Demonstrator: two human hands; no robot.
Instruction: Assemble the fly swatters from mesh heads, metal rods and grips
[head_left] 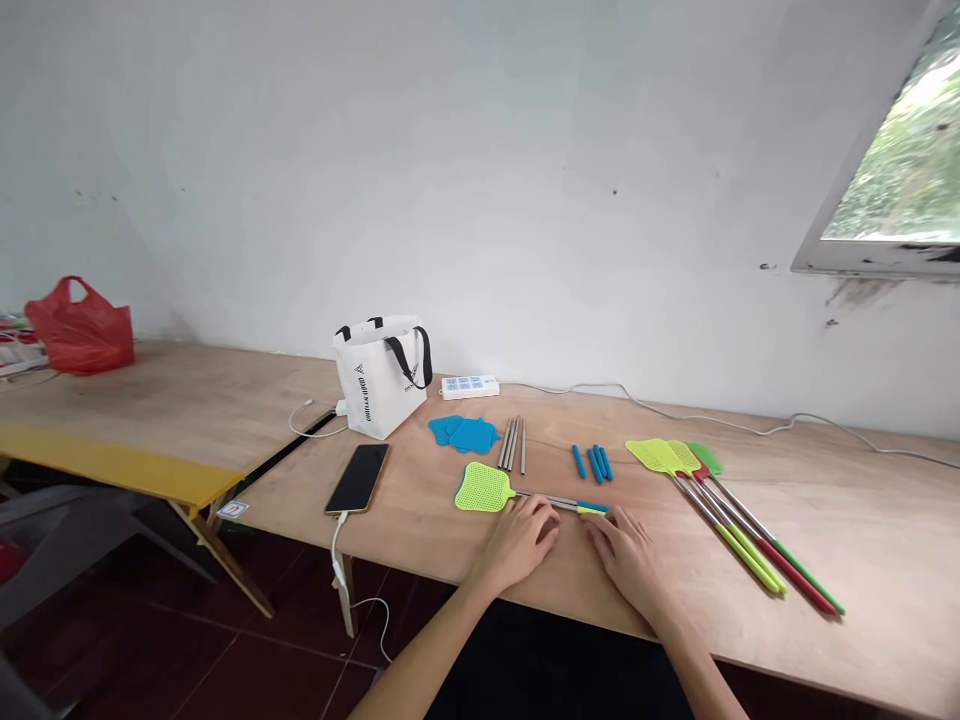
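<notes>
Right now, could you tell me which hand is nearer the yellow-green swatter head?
Left. The left hand lies by the rod just beside the yellow-green swatter head; the right hand sits farther along, at the blue grip.

A white tote bag [381, 375] stands by a phone [358, 478] and power strip [469, 387], a red bag [81, 328] far left
</notes>
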